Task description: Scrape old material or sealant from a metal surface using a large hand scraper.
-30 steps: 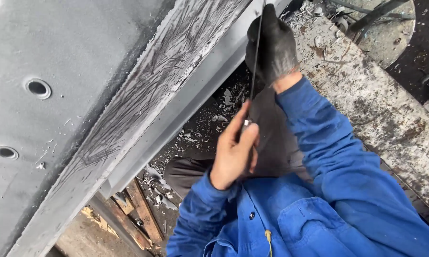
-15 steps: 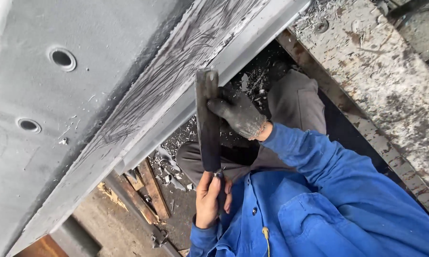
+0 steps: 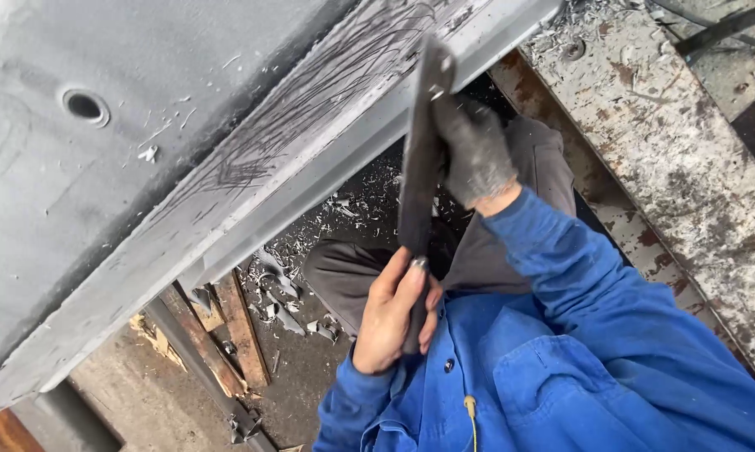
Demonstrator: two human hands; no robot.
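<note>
Flat file [image 3: 419, 159]: long, dark, narrow metal blade. Held near-upright, slightly tilted. Upper tip against scratched edge of grey metal beam [image 3: 310, 142]; lower end low.

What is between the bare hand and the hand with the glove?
In the head view, only the long dark flat tool spans from the bare left hand up to the gloved right hand; both grip it.

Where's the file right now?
Centre of the head view: the file runs from the bare left hand up past the gloved right hand onto the grey metal edge.
</note>
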